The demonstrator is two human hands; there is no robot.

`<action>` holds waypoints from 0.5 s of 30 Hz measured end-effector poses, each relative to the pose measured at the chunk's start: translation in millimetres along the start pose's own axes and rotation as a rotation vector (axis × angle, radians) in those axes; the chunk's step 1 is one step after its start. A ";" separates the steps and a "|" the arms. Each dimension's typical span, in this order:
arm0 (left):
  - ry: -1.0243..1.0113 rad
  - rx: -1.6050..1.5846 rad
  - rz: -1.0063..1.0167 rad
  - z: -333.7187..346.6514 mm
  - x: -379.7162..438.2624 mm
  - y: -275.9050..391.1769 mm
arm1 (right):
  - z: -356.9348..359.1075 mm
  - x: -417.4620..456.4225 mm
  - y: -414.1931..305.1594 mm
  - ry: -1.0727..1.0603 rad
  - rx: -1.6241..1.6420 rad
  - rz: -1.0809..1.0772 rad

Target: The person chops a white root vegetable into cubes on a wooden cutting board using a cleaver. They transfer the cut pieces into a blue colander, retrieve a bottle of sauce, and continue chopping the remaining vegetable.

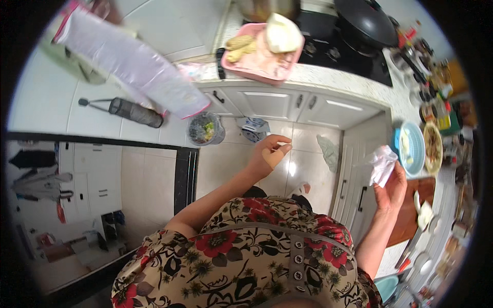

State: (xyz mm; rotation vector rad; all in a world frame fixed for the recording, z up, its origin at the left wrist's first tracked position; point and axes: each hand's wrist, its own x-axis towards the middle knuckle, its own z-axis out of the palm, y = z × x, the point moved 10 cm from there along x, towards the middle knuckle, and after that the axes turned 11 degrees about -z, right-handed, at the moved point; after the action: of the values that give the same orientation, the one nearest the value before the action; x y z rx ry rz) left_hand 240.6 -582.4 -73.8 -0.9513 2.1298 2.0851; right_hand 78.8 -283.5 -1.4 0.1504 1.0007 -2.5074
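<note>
My right hand grips a crumpled pinkish-white wrapper or thin plastic sheet between thumb and fingers, beside the right-hand counter. Just beyond it stands a light blue colander with pale food pieces inside. A reddish-brown cutting board lies on the counter to the right of my wrist, with pale vegetable pieces and a knife at its far side. My left hand hovers over the floor, holding nothing, thumb and forefinger slightly apart. A tan patch, perhaps a plaster, shows near the thumb.
On the front counter, a pink basket holds yellowish pieces and a large whitish chunk. A black wok sits on the hob. Below are a lined waste bin, a blue-white bag and a pale green bag.
</note>
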 end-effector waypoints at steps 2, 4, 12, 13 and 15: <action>0.093 -0.130 0.069 -52.9 -6.1 -19.2 | 48.1 12.3 42.2 -0.066 -0.086 0.073; 0.166 -0.166 0.105 -105.0 -18.6 -32.1 | 89.9 26.2 75.8 -0.116 -0.171 0.061; 0.422 -0.098 0.141 -268.0 -56.7 -46.2 | 235.2 61.3 188.9 -0.331 -0.371 0.043; 0.423 -0.137 0.102 -280.5 -58.2 -54.8 | 254.6 61.0 205.2 -0.412 -0.339 0.061; 0.443 -0.198 0.042 -301.0 -59.7 -70.4 | 290.0 59.4 223.9 -0.431 -0.392 0.074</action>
State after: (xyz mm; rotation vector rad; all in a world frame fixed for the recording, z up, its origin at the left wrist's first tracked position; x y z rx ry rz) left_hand 438.4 -827.3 -79.1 -1.5304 2.1589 2.3169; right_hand 139.1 -645.3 54.9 -0.4427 1.2367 -2.0955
